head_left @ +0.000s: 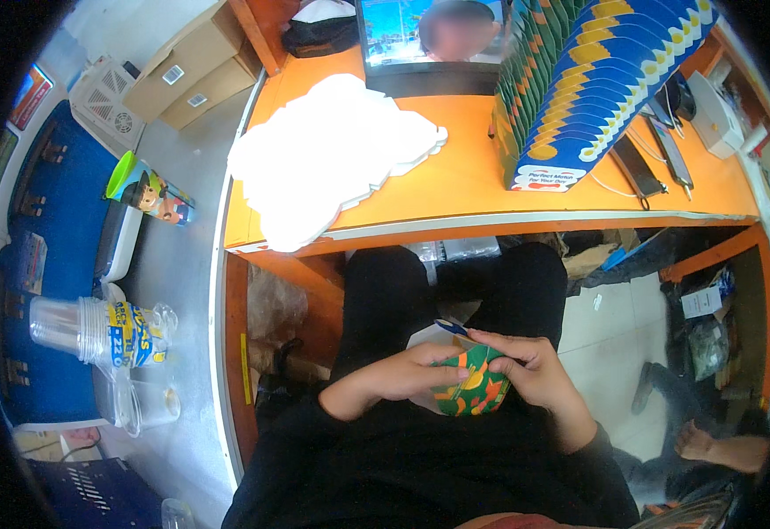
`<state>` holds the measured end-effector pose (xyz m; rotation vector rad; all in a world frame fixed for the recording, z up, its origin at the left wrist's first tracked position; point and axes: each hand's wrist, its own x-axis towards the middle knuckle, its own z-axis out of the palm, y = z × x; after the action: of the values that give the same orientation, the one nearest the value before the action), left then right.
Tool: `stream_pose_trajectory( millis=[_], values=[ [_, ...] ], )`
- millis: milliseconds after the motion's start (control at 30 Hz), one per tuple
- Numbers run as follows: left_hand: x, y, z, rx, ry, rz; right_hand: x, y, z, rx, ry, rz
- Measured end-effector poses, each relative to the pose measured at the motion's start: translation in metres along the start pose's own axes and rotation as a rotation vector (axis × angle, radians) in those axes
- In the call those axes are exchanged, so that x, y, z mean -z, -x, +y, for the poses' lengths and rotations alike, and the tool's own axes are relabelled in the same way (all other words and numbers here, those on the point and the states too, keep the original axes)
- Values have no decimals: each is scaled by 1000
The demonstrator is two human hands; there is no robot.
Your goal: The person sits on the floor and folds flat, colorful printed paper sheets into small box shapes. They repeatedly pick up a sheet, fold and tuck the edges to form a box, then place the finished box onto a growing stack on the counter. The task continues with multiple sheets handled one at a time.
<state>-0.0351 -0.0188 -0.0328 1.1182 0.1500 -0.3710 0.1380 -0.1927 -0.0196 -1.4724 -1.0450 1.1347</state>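
Observation:
Above my lap, my left hand and my right hand are closed around a small green paper carton with an orange and yellow pattern. My left thumb lies across its front. My right fingers press at the upper edge, where a dark blue flap sticks up. White inner paper shows beside my left fingers. On the orange table ahead, a pile of flat white die-cut card blanks lies to the left. A tall leaning stack of nested blue and green cartons stands to the right.
A screen stands at the table's back. Phones and cables lie at the right. On the grey surface to the left are a colourful cup, stacked plastic cups and cardboard boxes. Another person's arm shows at lower right.

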Motion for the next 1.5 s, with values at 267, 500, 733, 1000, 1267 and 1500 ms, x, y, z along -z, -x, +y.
stream_pose_trajectory(
  millis=[267,500,733,1000,1267,1500],
  values=[
    [-6,-5,-2,9,61,113,4,-1,-1,109,106,22],
    [-14,-1,14,43,-212,233,-2,-2,-3,14,103,61],
    [-14,-9,-4,-34,34,243,-7,-2,3,-11,82,104],
    [-6,-10,2,50,-276,137,-13,-4,2,59,176,182],
    [-8,-14,16,-176,156,403,-5,-14,-44,402,894,161],
    [20,-5,44,-304,159,-57,5,-22,-41,364,836,123]
  ],
)
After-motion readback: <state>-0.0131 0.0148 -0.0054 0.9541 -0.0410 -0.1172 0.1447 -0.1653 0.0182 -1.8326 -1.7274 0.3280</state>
